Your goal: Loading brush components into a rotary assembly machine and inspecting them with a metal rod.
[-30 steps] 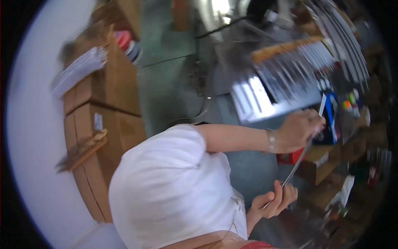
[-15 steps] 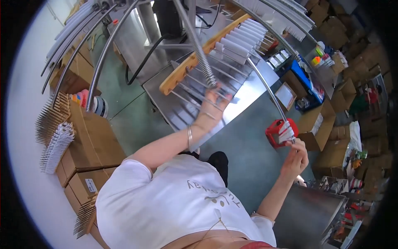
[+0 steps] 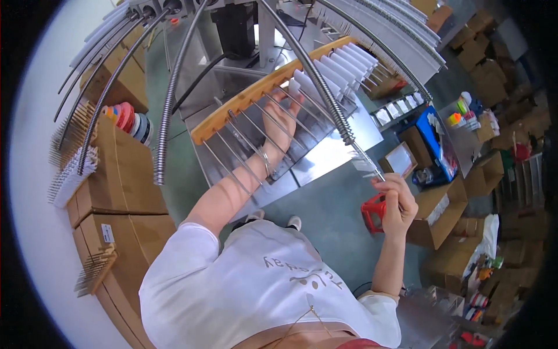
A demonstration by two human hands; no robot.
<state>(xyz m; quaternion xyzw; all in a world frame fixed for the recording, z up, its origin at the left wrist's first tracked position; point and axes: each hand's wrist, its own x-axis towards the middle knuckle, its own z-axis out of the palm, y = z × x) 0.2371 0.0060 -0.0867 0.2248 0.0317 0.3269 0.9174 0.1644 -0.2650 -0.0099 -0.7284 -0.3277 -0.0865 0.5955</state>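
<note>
Nearest the camera, at 6 o'clock, is the person's white shirt [image 3: 256,291], with both forearms rising from it. The right hand [image 3: 397,199], at about 3 o'clock from the middle, is closed around the lower end of a thin metal rod [image 3: 367,161], gripping it between thumb and fingers; the rod runs up toward 11 o'clock and carries a small white piece near the hand. Just below that hand, a red stool [image 3: 374,210] stands on the grey floor [image 3: 325,215].

The left hand [image 3: 283,119] reaches farther out, toward 12 o'clock, with fingers spread fairly wide and lying among the metal pins of a long wooden rack [image 3: 256,99]; a bracelet shows on its wrist. The rack lies tilted over a shiny steel surface [image 3: 325,157], and white sleeves [image 3: 340,67] sit on the pins at its far end.

Flexible metal hoses [image 3: 165,104] arch across from the top. At 9 o'clock cardboard boxes [image 3: 125,186] hold spare pin racks and tape rolls [image 3: 125,116]. At 3 o'clock lie more boxes and a blue tray [image 3: 439,145].
</note>
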